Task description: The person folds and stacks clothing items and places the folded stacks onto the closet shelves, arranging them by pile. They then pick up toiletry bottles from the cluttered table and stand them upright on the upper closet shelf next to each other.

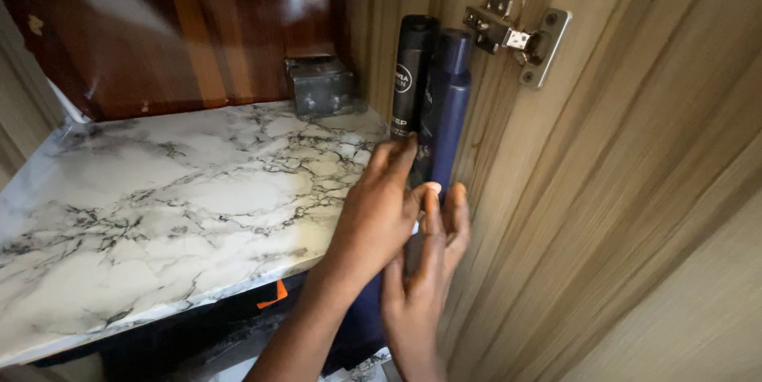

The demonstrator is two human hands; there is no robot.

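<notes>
Left hand (pixel 379 211) grasping black spray can (pixel 412 72), right hand (pixel 425 271) grasping blue can (pixel 450 108) — marble-patterned shelf (pixel 159 207).

- left hand (pixel 379 207) is up high, palm facing away, fingers (pixel 394 156) stretched up and a bit curled
- right hand (pixel 425 271) sits just beside it, lower, fingers straight and together, pointing up
- both forearms come up from the bottom edge

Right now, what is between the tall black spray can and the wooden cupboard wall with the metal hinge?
In the head view, a tall dark blue spray can stands between the black spray can and the wooden wall.
</notes>
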